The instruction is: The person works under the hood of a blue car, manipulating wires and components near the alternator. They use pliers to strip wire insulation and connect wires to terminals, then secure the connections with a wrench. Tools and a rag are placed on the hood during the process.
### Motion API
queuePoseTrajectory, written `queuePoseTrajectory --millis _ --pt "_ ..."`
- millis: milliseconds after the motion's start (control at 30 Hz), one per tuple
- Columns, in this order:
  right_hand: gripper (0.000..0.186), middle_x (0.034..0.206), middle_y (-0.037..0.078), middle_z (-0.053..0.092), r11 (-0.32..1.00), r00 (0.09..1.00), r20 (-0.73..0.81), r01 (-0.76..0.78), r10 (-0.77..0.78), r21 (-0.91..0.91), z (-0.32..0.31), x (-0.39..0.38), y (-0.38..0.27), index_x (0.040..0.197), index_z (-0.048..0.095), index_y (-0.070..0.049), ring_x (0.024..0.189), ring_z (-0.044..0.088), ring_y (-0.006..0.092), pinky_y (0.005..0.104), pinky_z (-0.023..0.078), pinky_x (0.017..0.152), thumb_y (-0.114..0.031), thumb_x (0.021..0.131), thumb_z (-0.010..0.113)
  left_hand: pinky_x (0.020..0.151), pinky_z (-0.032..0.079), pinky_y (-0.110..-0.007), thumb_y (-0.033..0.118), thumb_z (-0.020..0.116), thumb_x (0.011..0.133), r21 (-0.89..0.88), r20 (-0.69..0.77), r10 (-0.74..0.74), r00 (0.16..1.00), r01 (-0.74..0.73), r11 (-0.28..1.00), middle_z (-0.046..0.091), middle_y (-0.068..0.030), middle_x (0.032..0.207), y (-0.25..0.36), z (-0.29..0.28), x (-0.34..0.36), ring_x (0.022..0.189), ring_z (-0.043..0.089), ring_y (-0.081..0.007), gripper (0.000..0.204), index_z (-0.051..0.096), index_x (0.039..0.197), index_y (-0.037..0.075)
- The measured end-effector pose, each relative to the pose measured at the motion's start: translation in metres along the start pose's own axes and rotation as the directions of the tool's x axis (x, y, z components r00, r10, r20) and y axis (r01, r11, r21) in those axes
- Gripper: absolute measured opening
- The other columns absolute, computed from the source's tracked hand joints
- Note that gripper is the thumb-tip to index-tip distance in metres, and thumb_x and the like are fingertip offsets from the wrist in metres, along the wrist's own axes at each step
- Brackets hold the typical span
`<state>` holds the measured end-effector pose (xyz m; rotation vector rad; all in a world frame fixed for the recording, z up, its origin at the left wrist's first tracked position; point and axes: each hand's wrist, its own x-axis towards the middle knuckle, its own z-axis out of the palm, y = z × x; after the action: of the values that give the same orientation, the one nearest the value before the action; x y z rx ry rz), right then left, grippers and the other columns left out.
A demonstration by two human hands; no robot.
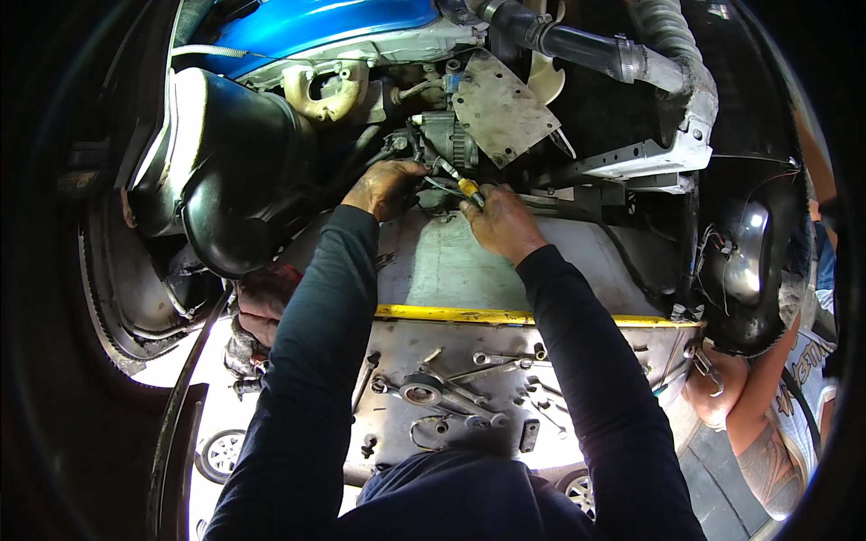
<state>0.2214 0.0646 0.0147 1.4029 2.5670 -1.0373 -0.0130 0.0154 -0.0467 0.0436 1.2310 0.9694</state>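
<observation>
My right hand (505,221) is closed around a slim yellow-handled tool (468,187) with a metal tip, its exact kind unclear. The tip points up and left toward the engine. My left hand (388,189) is closed, its fingers bent at some thin wires (439,183) just left of the tool; exactly what they pinch is hidden. Right above both hands sits a finned metal alternator (448,137). A flat metal plate with holes (505,108) stands to its upper right.
A blue engine cover (325,25) and a black hose (582,52) lie beyond. Nearer me, past a yellow-edged bar (451,314), a metal panel (397,455) carries several wrenches (465,397) and a round pulley (421,389). At right, another person's arm (767,433) leans close.
</observation>
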Motion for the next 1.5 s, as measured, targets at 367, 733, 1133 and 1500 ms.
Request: queuePoseTrajectory --millis 367,733,1133,1500 --pt "0.036 0.117 0.025 0.059 0.992 0.998 -0.055 -0.028 0.021 -0.126 0.001 -0.006 -0.002 0.113 0.07 -0.005 0.108 0.062 0.0479 0.0635 0.051 0.086 -0.034 0.092 0.067 0.07 0.047 -0.027 0.013 0.068 0.096 -0.037 -0.048 0.023 0.999 -0.025 0.999 0.068 -0.0054 0.091 0.004 0.012 -0.009 0.078 0.059 -0.0158 0.014 0.072 0.101 0.001" --pt "0.043 0.109 0.03 0.06 0.99 0.996 -0.055 0.058 -0.066 -0.13 0.0 -0.004 -0.006 0.121 0.062 0.003 0.098 0.063 0.0464 0.0535 0.051 0.089 -0.033 0.097 0.063 0.086 0.053 -0.032 0.016 0.081 0.084 0.438 -0.182 0.343 0.922 -0.237 0.867 0.071 -0.0149 0.1 0.009 0.019 -0.018 0.095 0.066 -0.0221 0.045 0.062 0.117 -0.007" --pt "0.042 0.108 0.029 0.061 0.992 0.992 -0.096 0.066 -0.076 -0.105 0.007 -0.006 0.007 0.119 0.062 0.004 0.101 0.061 0.0461 0.0533 0.049 0.091 -0.032 0.098 0.061 0.095 0.052 -0.035 0.027 0.066 0.098 0.738 0.082 0.479 0.874 -0.376 0.56 0.075 -0.0199 0.106 0.003 0.052 -0.042 0.105 0.072 -0.0283 0.036 0.07 0.122 0.001" --pt "0.042 0.119 0.022 0.056 0.978 0.994 -0.102 0.023 -0.045 -0.208 0.008 -0.006 -0.005 0.126 0.063 -0.003 0.107 0.058 0.0442 0.0556 0.049 0.093 -0.034 0.097 0.063 0.086 0.052 -0.037 0.019 0.064 0.095 0.877 0.045 0.503 0.863 -0.275 0.394 0.076 -0.0185 0.102 0.011 0.05 -0.047 0.091 0.07 -0.0261 0.031 0.073 0.115 -0.003"
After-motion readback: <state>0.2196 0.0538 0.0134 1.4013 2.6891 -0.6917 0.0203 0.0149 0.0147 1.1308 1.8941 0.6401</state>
